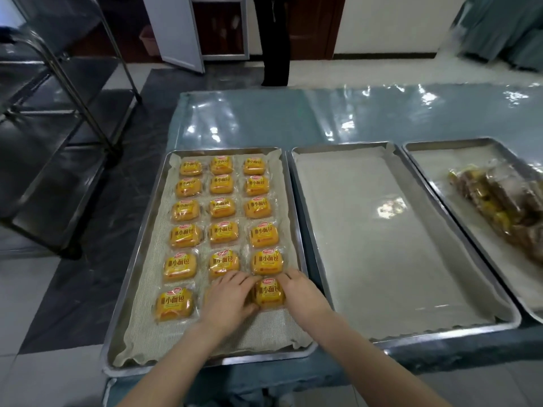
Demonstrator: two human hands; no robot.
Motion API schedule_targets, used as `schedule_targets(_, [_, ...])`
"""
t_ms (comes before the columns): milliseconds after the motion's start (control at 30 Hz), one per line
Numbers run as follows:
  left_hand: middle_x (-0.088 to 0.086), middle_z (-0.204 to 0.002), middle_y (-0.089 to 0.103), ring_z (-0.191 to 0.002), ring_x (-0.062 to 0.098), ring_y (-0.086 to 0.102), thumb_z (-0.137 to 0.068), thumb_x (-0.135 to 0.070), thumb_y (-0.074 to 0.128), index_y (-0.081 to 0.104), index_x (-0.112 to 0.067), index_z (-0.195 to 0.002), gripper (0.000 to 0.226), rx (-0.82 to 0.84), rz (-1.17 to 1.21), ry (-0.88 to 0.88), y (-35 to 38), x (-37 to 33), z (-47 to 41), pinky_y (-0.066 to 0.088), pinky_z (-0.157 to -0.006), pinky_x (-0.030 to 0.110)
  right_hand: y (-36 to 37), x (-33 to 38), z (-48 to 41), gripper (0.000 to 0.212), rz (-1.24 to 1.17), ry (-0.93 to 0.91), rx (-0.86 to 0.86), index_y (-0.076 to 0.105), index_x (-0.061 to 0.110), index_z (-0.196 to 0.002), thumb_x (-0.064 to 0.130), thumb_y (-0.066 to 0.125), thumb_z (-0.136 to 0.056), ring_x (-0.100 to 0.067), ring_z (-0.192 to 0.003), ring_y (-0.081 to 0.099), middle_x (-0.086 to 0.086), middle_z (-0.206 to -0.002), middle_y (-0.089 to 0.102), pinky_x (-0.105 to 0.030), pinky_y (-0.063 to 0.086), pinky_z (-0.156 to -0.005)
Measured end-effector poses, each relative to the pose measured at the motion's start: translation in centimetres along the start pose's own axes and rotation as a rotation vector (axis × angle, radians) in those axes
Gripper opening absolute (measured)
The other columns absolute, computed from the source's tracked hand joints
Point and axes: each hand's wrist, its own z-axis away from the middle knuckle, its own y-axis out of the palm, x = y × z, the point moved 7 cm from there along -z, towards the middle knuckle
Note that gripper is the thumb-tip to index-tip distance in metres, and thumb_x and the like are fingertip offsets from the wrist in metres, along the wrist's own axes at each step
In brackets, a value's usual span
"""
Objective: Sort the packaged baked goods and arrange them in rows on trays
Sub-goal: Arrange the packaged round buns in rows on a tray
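At six o'clock, the left hand (227, 298) and right hand (302, 292) press flat against either side of one yellow bread packet (269, 293), steadying rather than lifting it in the nearest row of the left tray (138, 259), where six rows of three look all but finished. Toward two o'clock the middle tray (311, 230) holds only its liner, and at three o'clock the right tray (426, 177) carries a loose heap of brownish packets (499, 201), so most sorting seems left.
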Motion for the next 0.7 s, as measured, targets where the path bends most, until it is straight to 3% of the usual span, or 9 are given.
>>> schedule_targets(133, [-0.017,-0.126,0.053,-0.115,0.005,0.046,-0.090,-0.042,0.057,0.050,-0.034,-0.131,0.042,-0.105,0.099,0.021,-2.4,-0.7,-1.7,0.039,-0.100,0.025,-4.1,-0.7,1.2,0.039,-0.120,-0.010,-0.127,0.050,0.020,-0.133,0.021,0.053,-0.095,-0.013,-0.120,0.047,0.005,-0.132,0.048,-0.026,0.040,-0.103])
schedule_targets(333, [-0.005,-0.120,0.060,-0.112,0.019,0.054,-0.088,-0.030,0.060,0.059,-0.026,-0.125,0.037,-0.168,-0.006,0.116,-5.0,-6.0,-7.5,0.044,-0.094,0.035,-9.8,-7.5,3.9,0.039,-0.005,0.082,-0.179,0.049,0.020,-0.135,0.026,0.048,-0.096,-0.016,-0.126,0.041,0.005,-0.137,0.045,-0.033,0.039,-0.103])
schedule_targets(433, [-0.002,-0.115,0.061,-0.112,0.024,0.055,-0.086,-0.024,0.060,0.060,-0.024,-0.123,0.037,-0.151,-0.033,0.178,-5.3,-10.8,-10.9,0.044,-0.092,0.036,-13.0,-13.1,6.3,0.040,0.068,0.154,-0.223,0.050,0.022,-0.134,0.025,0.049,-0.094,-0.016,-0.129,0.041,0.006,-0.138,0.045,-0.036,0.040,-0.103])
schedule_targets(533, [0.001,-0.097,0.067,-0.098,0.029,0.062,-0.074,-0.018,0.071,0.068,-0.022,-0.109,0.035,-0.174,-0.063,0.245,-4.8,-16.8,-14.4,0.049,-0.083,0.039,-16.2,-19.3,9.3,0.039,0.106,0.220,-0.243,0.050,0.021,-0.134,0.024,0.048,-0.095,-0.016,-0.129,0.040,0.005,-0.138,0.045,-0.034,0.038,-0.104])
schedule_targets(700, [0.000,-0.088,0.069,-0.090,0.029,0.065,-0.070,-0.018,0.075,0.070,-0.021,-0.098,0.029,-0.184,-0.034,0.352,-2.9,-29.5,-18.6,0.050,-0.080,0.039,-20.1,-30.5,15.6,0.037,0.122,0.320,-0.302,0.054,0.023,-0.130,0.026,0.049,-0.094,-0.018,-0.126,0.044,0.004,-0.132,0.050,-0.033,0.040,-0.101])
